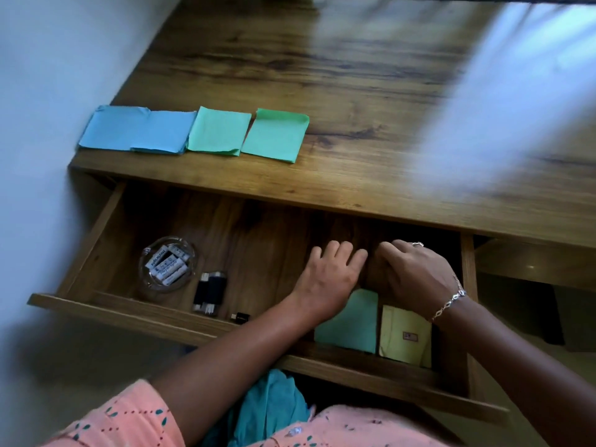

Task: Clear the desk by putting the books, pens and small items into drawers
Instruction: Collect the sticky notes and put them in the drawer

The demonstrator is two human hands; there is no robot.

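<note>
The desk's wide drawer (135, 312) is pulled out. At its right end a green book (351, 321) and a yellow book (406, 337) lie side by side. My left hand (332, 272) lies over the far end of the green book with its fingers fairly straight. My right hand (416, 272), with a ring and a bracelet, sits over the far end of the yellow book. Its fingers are bent downward and the tips are hidden in shadow, so I cannot tell whether they hold anything. On the desktop, two blue paper pads (135, 130) and two green pads (219, 130) (274, 135) lie in a row.
In the drawer's left part stand a glass ashtray with several batteries (167, 264), two black lighter-like items (209, 293) and a small black adapter (240, 316). A white wall borders the desk's left side. A second compartment (532, 266) opens to the right.
</note>
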